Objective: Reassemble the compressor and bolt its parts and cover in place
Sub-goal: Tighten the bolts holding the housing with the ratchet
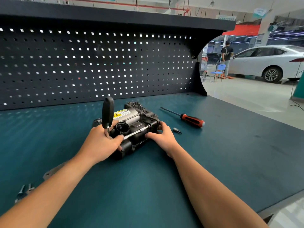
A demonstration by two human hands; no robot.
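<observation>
Teal bench top point(213, 145): it fills the lower half of the frame, and the compressor point(134, 127) lies on it at the centre, between my two hands.
Compressor: a black and grey body lying on its side, with a yellow warning label point(120, 114) on its upper face and a finned end toward the pegboard point(98, 63).
Left hand point(100, 143): my fingers are curled tight round the head end of a ratchet point(107, 112), at the left end of the compressor. The black handle stands nearly upright above my knuckles.
Extension bar point(136, 132): a bright metal bar running from my left hand up and to the right across the compressor's front. I cannot tell what its far tip sits on.
Right hand point(162, 137): my fingers and thumb are bent over the right end of the compressor and grip it.
Screwdriver point(191, 120): red and black handle, lying on the bench right of centre, apart from the compressor, shaft pointing to the upper left.
Small bit point(176, 130): lying just right of my right hand.
Grey metal bracket point(54, 170): lower left, partly hidden by my left forearm.
Upper right: a white car point(266, 61), a standing person point(227, 55) and a blue chair point(218, 71) beyond the bench.
</observation>
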